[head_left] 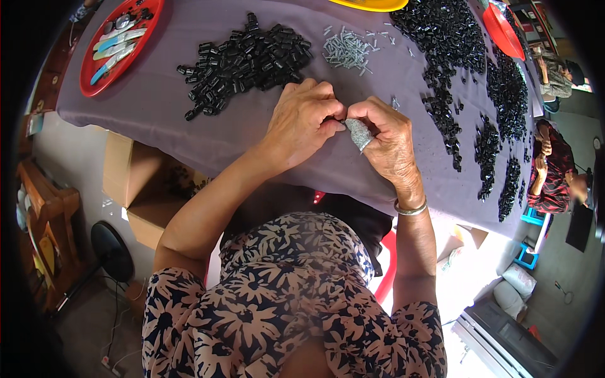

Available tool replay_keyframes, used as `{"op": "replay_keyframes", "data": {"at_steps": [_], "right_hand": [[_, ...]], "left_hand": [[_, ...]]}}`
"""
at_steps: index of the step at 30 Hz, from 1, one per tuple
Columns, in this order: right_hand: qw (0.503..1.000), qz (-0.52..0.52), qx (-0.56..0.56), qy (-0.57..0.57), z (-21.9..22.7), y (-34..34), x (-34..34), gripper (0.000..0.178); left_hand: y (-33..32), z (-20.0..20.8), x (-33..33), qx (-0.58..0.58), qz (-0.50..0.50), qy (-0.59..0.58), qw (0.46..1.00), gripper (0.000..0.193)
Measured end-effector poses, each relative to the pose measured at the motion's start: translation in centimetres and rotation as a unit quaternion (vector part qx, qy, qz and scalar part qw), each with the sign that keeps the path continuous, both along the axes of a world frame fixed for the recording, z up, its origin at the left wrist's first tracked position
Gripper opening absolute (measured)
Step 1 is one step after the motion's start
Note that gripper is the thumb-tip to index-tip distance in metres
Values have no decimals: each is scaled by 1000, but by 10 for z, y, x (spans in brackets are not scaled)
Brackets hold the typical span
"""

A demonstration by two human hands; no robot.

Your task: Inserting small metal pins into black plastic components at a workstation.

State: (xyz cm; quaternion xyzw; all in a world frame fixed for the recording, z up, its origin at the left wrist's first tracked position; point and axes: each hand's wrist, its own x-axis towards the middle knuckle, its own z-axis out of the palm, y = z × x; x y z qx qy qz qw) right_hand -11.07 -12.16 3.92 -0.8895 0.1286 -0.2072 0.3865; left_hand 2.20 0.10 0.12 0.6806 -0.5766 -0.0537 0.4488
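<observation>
My left hand (307,120) and my right hand (389,140) meet over the cloth-covered table, both closed in a pinch. Between their fingertips is something small and dark, mostly hidden by the fingers. A grey speckled cover (360,134) wraps my right thumb. Just beyond my left hand lies a heap of small black plastic pieces (252,60). Further off, past the gap between my hands, is a pile of small silvery pins or screws (348,49). A few loose silvery ones (395,102) lie close to my right hand.
A red tray (88,75) with blue and white handled tools sits at the far left. Many small black parts (450,38) spread across the right side, near another red tray (504,34). A yellow dish (372,5) shows at the far edge. Other people (554,167) sit at right.
</observation>
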Motion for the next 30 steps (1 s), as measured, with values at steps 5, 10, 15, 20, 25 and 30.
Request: {"op": "replay_keyframes", "data": {"at_steps": [5,10,15,20,25,30], "right_hand": [[1000,5,17,-7,-1,0,0,18],[999,17,-46,-1,-4,-2,2,19],[997,36,-62,31,9,-3,6,19],[991,69,-105,53,15,-6,12,18],[994,39,-101,2,6,2,11,20],[995,-2,-100,0,1,10,9,20]], "left_hand": [[0,-1,1,-1,-1,-3,1000,19],[1,1,0,19,1,5,1000,15],[1,-1,-1,17,1,-2,1000,15],[0,-1,0,14,-1,0,1000,14],[0,-1,0,8,1,8,1000,12],[1,0,-1,21,8,1,1000,10]]}}
